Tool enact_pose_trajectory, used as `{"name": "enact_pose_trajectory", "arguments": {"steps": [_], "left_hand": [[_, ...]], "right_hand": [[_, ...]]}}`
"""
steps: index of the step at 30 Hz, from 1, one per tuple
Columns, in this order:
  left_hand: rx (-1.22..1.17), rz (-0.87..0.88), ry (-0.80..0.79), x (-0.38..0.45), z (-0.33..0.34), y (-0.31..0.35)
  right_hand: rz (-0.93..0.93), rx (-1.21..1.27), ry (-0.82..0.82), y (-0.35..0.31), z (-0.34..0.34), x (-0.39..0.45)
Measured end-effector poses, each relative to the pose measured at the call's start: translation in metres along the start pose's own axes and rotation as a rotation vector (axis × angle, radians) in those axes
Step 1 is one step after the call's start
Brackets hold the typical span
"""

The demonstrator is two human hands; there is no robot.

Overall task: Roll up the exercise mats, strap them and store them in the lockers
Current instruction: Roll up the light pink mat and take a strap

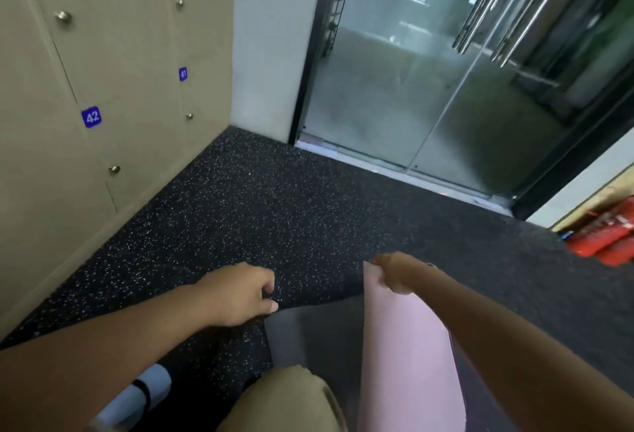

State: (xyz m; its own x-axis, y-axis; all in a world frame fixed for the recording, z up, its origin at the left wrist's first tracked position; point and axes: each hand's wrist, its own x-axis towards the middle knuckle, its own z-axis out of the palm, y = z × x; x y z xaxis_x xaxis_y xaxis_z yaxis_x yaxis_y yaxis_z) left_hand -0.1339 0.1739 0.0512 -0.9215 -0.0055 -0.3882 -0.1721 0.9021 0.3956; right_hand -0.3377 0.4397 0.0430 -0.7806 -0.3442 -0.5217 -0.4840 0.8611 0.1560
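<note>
Bent at the bottom edge, a khaki-clad knee [291, 400] is showing just beside a pale pink foam exercise mat [408, 363], whose grey underside [308, 339] is lying flat on the black speckled rubber floor [260, 212]. At the mat's far corner, the person's right hand [394, 274] is pinching the pink edge and holding it lifted, so the sheet is folding up and over from the grip back toward the body. Left of that grip, and apart from it, the left hand [240, 294] is hovering over the floor with fingers curled inward, holding nothing, its fingertips near the grey corner. Beneath the left forearm, a rolled pale blue mat with a black strap [142, 394] is lying on the floor. Beige numbered lockers [113, 88] are standing closed beyond the left hand, with glass doors [429, 88] ahead and red fire extinguishers [607, 239] at far right.
</note>
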Motion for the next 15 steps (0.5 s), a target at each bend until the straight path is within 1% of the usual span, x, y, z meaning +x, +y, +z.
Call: {"name": "enact_pose_trajectory", "arguments": {"steps": [2, 7, 10, 15], "left_hand": [[0.012, 0.017, 0.035, -0.02, -0.013, 0.017], [0.063, 0.05, 0.117, -0.068, -0.041, 0.049], [0.075, 0.071, 0.176, -0.096, -0.057, 0.061], [0.07, 0.091, 0.278, -0.141, -0.084, 0.069]], "right_hand": [[0.033, 0.014, 0.077, 0.014, -0.029, -0.03], [0.014, 0.118, 0.304, 0.032, -0.096, -0.106], [-0.033, 0.212, 0.453, 0.025, -0.126, -0.145], [-0.153, 0.379, 0.637, -0.01, -0.16, -0.201]]}}
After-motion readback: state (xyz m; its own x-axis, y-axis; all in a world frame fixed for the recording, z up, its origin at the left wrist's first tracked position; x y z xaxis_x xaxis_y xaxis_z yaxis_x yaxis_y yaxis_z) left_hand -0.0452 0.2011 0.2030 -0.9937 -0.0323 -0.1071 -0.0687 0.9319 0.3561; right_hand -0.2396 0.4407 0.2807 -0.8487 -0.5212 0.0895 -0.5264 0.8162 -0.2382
